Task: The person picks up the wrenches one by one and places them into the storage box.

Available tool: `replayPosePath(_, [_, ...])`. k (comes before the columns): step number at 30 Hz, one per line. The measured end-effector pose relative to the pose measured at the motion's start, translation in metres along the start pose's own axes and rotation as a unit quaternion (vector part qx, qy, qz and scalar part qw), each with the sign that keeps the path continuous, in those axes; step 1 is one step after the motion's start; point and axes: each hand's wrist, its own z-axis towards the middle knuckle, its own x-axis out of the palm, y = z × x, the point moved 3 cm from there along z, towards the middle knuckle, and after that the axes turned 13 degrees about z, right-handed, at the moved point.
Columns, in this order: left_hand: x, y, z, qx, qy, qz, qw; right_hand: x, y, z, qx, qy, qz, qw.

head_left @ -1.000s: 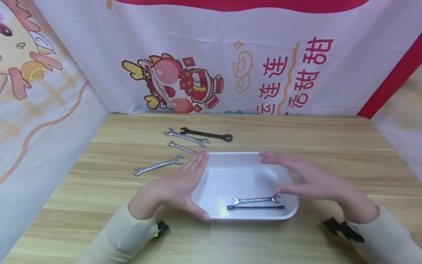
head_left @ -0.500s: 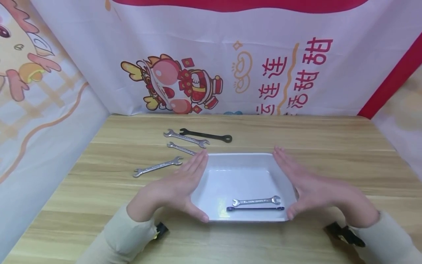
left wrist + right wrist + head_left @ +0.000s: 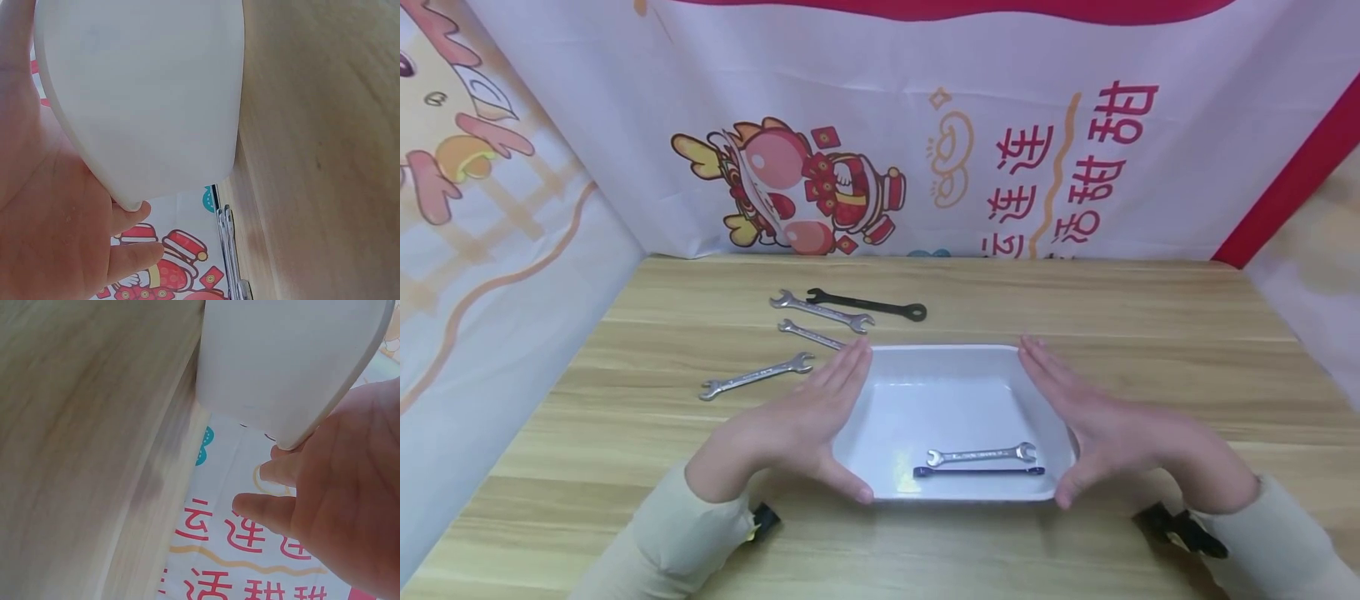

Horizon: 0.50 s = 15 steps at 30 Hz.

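Note:
A white rectangular tray (image 3: 940, 417) lies on the wooden table in the head view. Inside it, near the front wall, are a small silver open-end wrench (image 3: 981, 455) and a dark wrench (image 3: 977, 472), side by side. My left hand (image 3: 805, 425) presses against the tray's left end, fingers straight toward the far corner, thumb at the near corner. At the right end my right hand (image 3: 1120, 437) does the same. Both wrist views show the tray's outer wall (image 3: 150, 94) with fingers along its rim; the right wrist view shows the right-hand palm (image 3: 350, 494).
Left of and behind the tray lie several loose wrenches: a silver one (image 3: 756, 377), a small silver one (image 3: 811, 334) partly hidden by my left hand, another silver one (image 3: 822, 312) and a black combination wrench (image 3: 867, 304). A printed cloth (image 3: 850, 67) hangs behind the table.
My right hand has shifted from over the tray's right side outward, and now lies along its right end. The left hand, tray and wrenches stay nearly in place.

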Motion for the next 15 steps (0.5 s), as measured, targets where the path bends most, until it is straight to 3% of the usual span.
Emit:
replayPosePath(10, [0.0007,0.0004,0.0019,0.003,-0.007,0.009,0.9999,-0.003,-0.0016,-0.0002,0.038,0.013,0.01,0.9992])
replayPosePath(15, [0.0001,0.0047,0.0035,0.0,-0.016,-0.034,0.9993,-0.0018,-0.0016,-0.0018,0.041,0.01,0.009,0.9991])
